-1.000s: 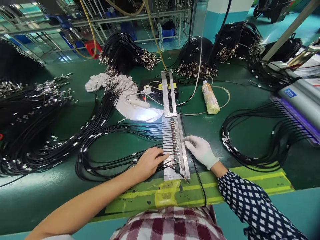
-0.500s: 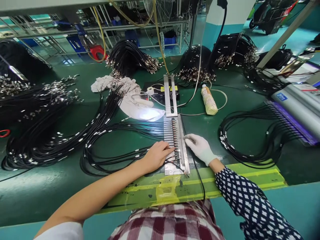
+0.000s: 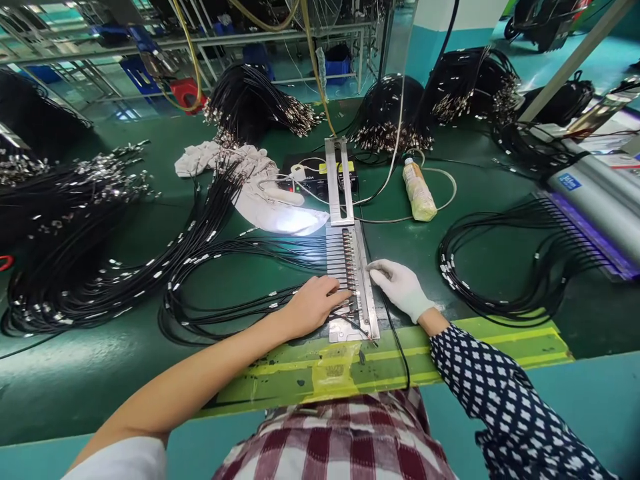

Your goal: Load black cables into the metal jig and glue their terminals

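Observation:
My bare left hand rests over the lower half of a slotted metal fixture, its fingers bent and closed on a black cable near the row of metal cable ends. Several black cables run leftward from the slots in a loop, partly under that hand. At the fixture's right edge, my white-gloved right hand has thumb and forefinger pinched together; whatever lies between them is too small to make out. A slotted metal plate lies at the fixture's far end.
Behind the fixture are a black control box, a white cloth and a wrapped bottle. Cable bundles cover the left side. On the right, looped cables lead to a silver device. Yellow tape lines the front edge.
The view has shifted slightly, so the table sits a little higher. My left fingers have moved slightly over the cable ends; my right hand stays at the fixture's edge.

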`<action>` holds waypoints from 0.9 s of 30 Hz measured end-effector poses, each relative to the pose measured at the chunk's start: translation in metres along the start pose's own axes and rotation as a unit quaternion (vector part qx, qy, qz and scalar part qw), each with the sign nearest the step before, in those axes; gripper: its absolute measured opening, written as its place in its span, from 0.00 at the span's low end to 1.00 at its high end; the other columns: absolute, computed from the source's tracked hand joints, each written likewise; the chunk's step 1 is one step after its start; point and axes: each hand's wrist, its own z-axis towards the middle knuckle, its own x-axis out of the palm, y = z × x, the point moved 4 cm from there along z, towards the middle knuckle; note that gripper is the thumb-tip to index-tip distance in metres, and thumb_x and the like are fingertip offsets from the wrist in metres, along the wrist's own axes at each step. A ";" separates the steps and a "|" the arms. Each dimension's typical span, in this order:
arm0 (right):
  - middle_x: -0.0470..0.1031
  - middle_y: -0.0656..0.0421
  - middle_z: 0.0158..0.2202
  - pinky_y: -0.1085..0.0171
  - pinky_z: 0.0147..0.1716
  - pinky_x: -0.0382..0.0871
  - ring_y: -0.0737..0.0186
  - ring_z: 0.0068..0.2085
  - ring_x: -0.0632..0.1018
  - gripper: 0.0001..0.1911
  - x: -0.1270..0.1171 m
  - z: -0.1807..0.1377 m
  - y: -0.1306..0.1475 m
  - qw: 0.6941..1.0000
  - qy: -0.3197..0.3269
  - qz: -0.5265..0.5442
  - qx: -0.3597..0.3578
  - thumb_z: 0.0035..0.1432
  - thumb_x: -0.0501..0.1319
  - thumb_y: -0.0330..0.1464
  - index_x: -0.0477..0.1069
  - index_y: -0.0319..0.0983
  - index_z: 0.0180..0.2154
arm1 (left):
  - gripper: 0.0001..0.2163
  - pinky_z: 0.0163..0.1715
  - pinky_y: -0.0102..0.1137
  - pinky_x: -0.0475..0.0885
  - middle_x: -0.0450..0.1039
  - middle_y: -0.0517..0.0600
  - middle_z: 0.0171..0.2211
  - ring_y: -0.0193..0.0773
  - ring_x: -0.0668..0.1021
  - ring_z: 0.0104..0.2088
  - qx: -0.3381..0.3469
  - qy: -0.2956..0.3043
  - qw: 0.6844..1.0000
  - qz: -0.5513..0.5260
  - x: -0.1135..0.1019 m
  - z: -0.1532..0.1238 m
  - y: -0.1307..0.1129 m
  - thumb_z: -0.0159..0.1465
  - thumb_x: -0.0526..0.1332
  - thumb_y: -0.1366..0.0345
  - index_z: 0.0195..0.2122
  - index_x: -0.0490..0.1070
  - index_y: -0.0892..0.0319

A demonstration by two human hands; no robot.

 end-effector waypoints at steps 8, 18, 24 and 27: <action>0.82 0.60 0.42 0.58 0.44 0.72 0.56 0.44 0.80 0.11 0.001 0.000 -0.002 1.000 0.003 0.010 0.000 0.64 0.56 0.37 0.76 0.45 0.43 | 0.08 0.47 0.38 0.68 0.72 0.54 0.42 0.42 0.71 0.43 -0.116 0.007 0.984 -0.134 -0.002 -0.047 -0.004 0.72 0.51 0.68 0.48 0.67 0.60; 0.82 0.60 0.42 0.57 0.45 0.73 0.55 0.43 0.80 0.12 0.001 -0.001 -0.002 1.000 -0.002 0.008 -0.007 0.64 0.55 0.38 0.76 0.45 0.42 | 0.06 0.31 0.28 0.65 0.70 0.46 0.31 0.34 0.71 0.30 -0.241 0.129 0.895 -0.351 -0.020 -0.056 -0.012 0.69 0.53 0.67 0.38 0.69 0.57; 0.82 0.60 0.42 0.58 0.45 0.73 0.56 0.43 0.80 0.12 0.001 -0.001 -0.003 1.000 -0.002 0.013 -0.007 0.64 0.56 0.38 0.76 0.45 0.42 | 0.08 0.39 0.30 0.68 0.72 0.48 0.37 0.36 0.74 0.36 -0.281 -0.013 0.923 -0.264 -0.029 -0.071 0.005 0.71 0.51 0.63 0.44 0.68 0.57; 0.82 0.59 0.42 0.57 0.45 0.74 0.55 0.43 0.80 0.11 0.001 -0.001 -0.002 1.000 -0.005 0.007 -0.006 0.64 0.56 0.37 0.76 0.45 0.42 | 0.08 0.39 0.30 0.69 0.74 0.49 0.37 0.37 0.76 0.37 -0.274 0.018 0.929 -0.248 -0.022 -0.075 0.008 0.71 0.51 0.64 0.43 0.68 0.57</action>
